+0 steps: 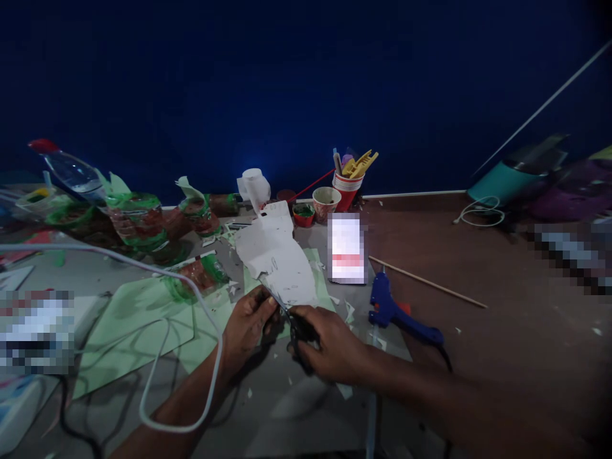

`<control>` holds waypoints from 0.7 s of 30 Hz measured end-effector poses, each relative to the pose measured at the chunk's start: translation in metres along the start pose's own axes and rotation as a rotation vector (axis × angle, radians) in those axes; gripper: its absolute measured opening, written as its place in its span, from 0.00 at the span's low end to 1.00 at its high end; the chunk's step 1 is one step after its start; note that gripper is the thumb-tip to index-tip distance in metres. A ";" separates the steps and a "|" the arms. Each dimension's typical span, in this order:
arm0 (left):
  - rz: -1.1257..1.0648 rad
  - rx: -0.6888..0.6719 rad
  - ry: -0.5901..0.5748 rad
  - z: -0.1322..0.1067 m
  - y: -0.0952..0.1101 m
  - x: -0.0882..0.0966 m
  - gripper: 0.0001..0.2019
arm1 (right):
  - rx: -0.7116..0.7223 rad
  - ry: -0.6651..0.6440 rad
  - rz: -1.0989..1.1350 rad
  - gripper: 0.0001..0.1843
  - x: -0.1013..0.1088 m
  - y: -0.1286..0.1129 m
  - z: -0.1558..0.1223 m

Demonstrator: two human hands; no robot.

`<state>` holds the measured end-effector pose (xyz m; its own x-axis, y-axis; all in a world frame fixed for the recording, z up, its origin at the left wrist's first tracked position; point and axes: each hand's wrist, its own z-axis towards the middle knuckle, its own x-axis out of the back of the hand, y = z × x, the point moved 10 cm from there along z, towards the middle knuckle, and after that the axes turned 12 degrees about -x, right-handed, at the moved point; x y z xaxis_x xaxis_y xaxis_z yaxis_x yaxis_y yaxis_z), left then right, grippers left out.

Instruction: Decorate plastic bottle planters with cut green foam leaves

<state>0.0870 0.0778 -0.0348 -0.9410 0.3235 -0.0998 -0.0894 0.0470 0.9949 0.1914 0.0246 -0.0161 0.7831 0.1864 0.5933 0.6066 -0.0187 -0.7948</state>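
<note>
Right hand: I have the right hand (329, 344) with its grip closed around black-handled scissors (305, 335), blades angled away and to the left, an angle that seems chosen to bring the tips to the paper.
Left hand: The left hand (251, 322) curls right beside the blades, thumb near the tips, I judge so it can steady the work; from here the fingers are too dark and blurred for me to tell whether this grip pinches a paper edge or nothing.
White paper: The white paper (275, 252), marked with drawn lines and irregular at the edges, lies just beyond both hands, partly over green sheets (134, 335), close enough for easy reach.
Scraps: Small cut bits lie scattered about the counter (526, 331).
Phone: A lit phone (347, 248) lies right of the paper, screen up, presumably for easy viewing.
Glue gun: The blue glue gun (389, 303) rests on its side near the right hand, a wooden stick (428, 282) just past it.
Cups: A red-and-white cup (348, 185) stands upright at the back, keeping pens and tools together.
</note>
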 end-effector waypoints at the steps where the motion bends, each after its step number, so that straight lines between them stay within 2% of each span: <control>1: -0.002 0.003 0.000 0.000 0.000 0.000 0.20 | -0.004 -0.001 0.000 0.25 -0.001 0.001 0.000; 21: 0.012 0.005 0.020 0.000 -0.001 0.001 0.21 | -0.028 -0.087 0.063 0.23 -0.015 0.008 0.000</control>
<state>0.0866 0.0780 -0.0359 -0.9482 0.3055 -0.0870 -0.0759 0.0481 0.9960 0.1844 0.0219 -0.0321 0.8055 0.2690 0.5280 0.5612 -0.0603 -0.8255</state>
